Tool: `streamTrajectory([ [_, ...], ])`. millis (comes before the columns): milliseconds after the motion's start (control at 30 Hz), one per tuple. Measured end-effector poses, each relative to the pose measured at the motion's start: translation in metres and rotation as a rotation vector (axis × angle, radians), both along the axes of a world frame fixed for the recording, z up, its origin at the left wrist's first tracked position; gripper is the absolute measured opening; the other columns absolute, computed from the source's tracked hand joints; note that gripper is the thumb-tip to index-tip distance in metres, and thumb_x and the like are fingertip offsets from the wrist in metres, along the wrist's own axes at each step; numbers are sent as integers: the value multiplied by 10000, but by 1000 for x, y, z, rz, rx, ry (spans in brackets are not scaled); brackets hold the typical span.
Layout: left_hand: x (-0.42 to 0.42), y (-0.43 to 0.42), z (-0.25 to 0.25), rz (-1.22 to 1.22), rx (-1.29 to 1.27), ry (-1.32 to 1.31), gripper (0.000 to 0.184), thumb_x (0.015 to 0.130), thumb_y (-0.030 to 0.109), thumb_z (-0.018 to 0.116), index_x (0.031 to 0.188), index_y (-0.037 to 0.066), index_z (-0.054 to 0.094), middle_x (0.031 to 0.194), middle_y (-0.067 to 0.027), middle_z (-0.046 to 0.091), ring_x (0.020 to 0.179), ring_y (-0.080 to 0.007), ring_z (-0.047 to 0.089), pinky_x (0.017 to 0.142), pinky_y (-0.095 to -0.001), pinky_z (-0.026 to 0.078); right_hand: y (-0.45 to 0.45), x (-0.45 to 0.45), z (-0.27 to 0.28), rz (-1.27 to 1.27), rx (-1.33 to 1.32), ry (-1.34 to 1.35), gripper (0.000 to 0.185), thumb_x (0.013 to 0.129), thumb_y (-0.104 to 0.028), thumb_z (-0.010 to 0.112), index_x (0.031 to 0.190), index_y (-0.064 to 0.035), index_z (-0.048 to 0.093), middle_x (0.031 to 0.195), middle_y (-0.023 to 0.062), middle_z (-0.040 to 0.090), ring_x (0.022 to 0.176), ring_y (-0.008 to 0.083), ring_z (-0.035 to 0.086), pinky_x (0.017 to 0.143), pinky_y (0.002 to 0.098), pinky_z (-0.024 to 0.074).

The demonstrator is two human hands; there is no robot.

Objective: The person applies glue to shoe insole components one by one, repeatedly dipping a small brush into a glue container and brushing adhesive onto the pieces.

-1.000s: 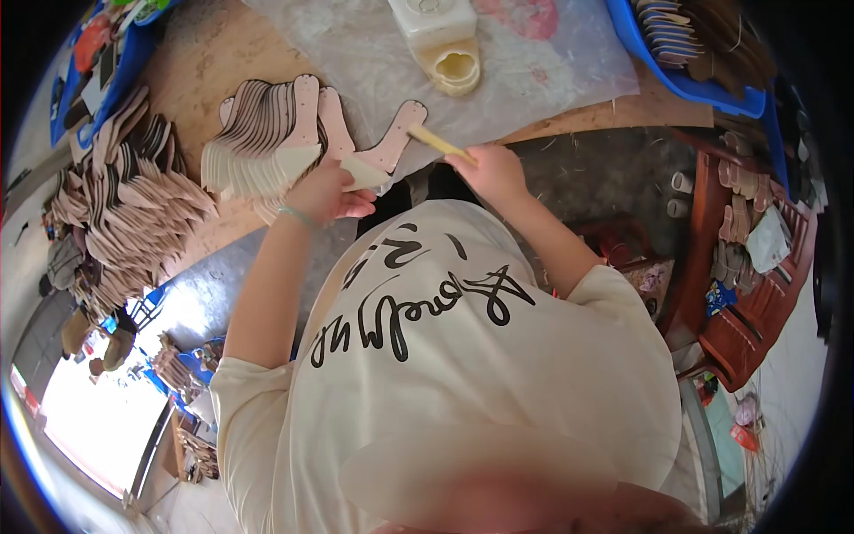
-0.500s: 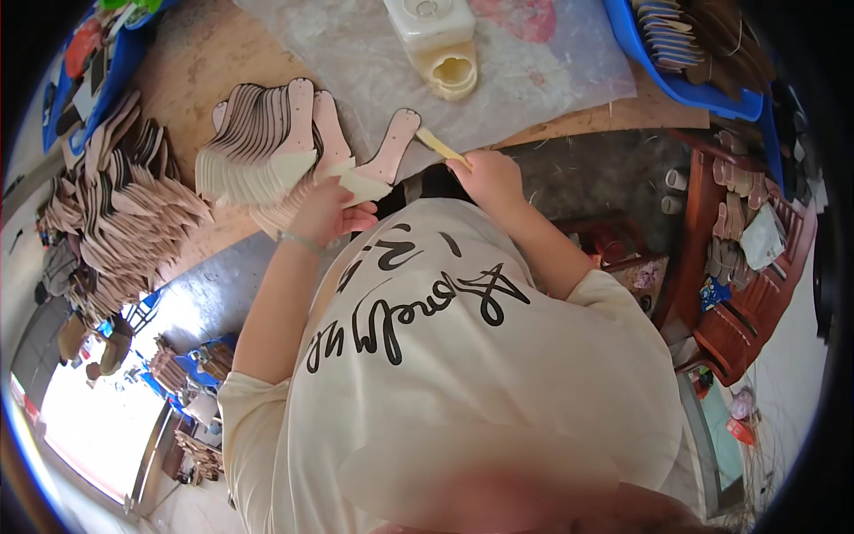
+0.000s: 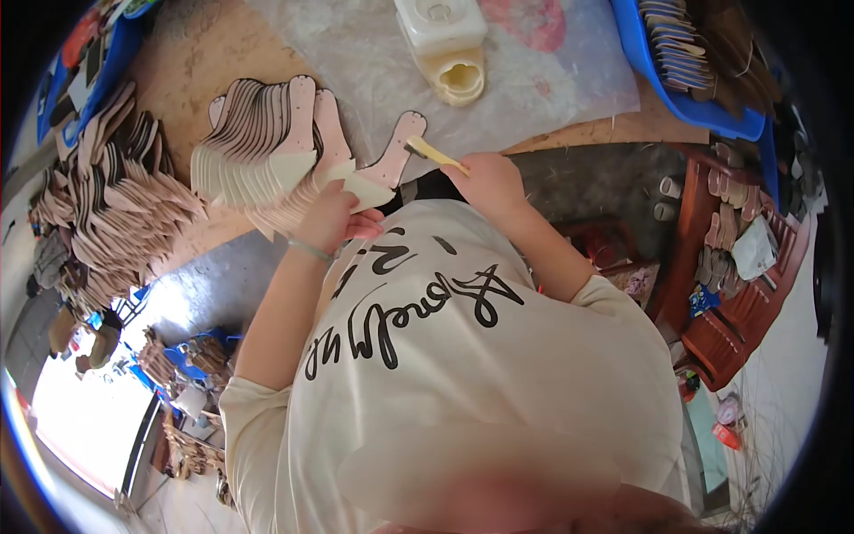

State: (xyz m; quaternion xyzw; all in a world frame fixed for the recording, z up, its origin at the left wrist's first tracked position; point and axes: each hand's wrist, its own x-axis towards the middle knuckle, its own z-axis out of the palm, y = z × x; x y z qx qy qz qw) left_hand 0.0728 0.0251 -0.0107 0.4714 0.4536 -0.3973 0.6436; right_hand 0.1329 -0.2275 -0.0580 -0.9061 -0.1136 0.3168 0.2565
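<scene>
My right hand (image 3: 491, 182) is closed around the handle of a yellow brush (image 3: 438, 156). The brush's dark tip rests on the pink upper part of an L-shaped shoe piece (image 3: 391, 160), which has a row of small holes. My left hand (image 3: 334, 218) is at the pale lower end of that piece, thumb on top and fingers curled beneath at the table's edge; part of its grip is hidden. Beside it, similar shoe pieces (image 3: 258, 133) lie fanned in an overlapping row, with pale lower edges showing.
A whitish plastic container (image 3: 445, 44) with an open spout stands on plastic sheeting (image 3: 560, 80). More shoe pieces (image 3: 111, 191) are heaped at left. Blue trays (image 3: 685, 102) hold parts at the right and upper left. A reddish wooden chair (image 3: 734, 329) with pieces on it stands at right.
The brush has moved from the piece's outer edge onto its pink face, its tip now lower and to the left. My left hand stays at the pale end.
</scene>
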Motion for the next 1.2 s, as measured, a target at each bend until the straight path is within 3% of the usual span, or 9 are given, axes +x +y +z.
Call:
streamTrajectory([
  [67, -1, -4, 7, 15, 32, -14, 646, 880, 54, 352, 1457, -21, 70, 824, -190, 639, 618, -247, 655, 575, -325, 574, -1, -1, -13, 23, -41, -73, 416, 847, -415, 590, 697, -32, 654, 678, 166, 619, 660, 365, 608, 589, 460, 466],
  [467, -2, -5, 6, -32, 72, -48, 584, 859, 50, 344, 1424, -14, 212, 805, -189, 628, 592, -239, 640, 544, -307, 562, 7, 24, -34, 66, -215, -116, 347, 834, -366, 626, 765, -30, 682, 742, 176, 648, 718, 365, 642, 625, 452, 498],
  [667, 2, -3, 7, -78, 56, -40, 531, 851, 52, 365, 1370, -31, 289, 810, -189, 631, 609, -234, 644, 546, -297, 559, 24, 39, -43, 76, -176, -173, 337, 828, -359, 631, 747, -36, 683, 725, 172, 649, 694, 355, 642, 613, 452, 495],
  [1067, -5, -2, 5, -134, 76, -94, 280, 896, 93, 467, 1158, 5, 424, 861, -145, 659, 613, -124, 588, 552, -230, 486, 27, -3, -18, 164, 280, 38, 388, 838, -426, 598, 712, -69, 686, 642, 143, 617, 647, 367, 600, 585, 454, 451],
  [1200, -13, -8, -1, -199, 137, -127, 215, 912, 106, 459, 1097, 6, 411, 856, -142, 659, 596, -117, 570, 538, -234, 472, 44, -23, -26, 17, 354, 303, 364, 839, -371, 653, 775, -14, 686, 556, 112, 541, 509, 237, 507, 523, 370, 394],
])
